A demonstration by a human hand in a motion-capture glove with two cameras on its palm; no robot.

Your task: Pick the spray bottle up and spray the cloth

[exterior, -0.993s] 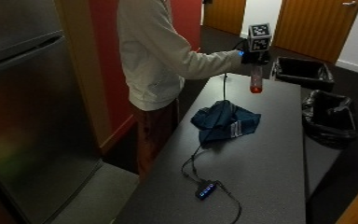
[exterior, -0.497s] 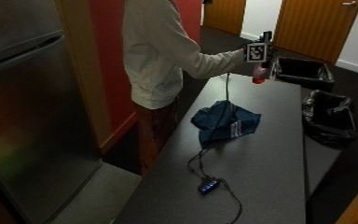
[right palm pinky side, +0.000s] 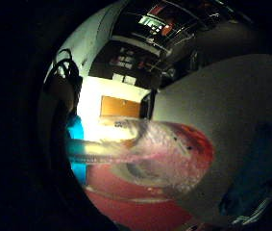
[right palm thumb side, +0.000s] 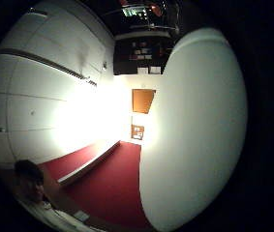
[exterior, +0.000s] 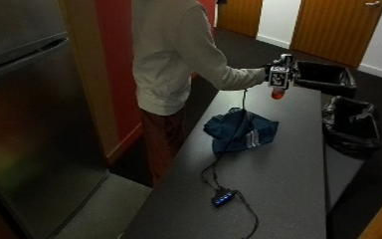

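I have my gloved right hand wrapped around the spray bottle, lifted clear of the grey table so I can aim it down at the blue cloth, which lies crumpled on the tabletop at about seven o'clock from the bottle. My little-finger-side palm view shows the clear bottle close against my palm, with red liquid pooled toward its base. Two black-lined bins stand beyond the table's far edge; I cannot see their contents.
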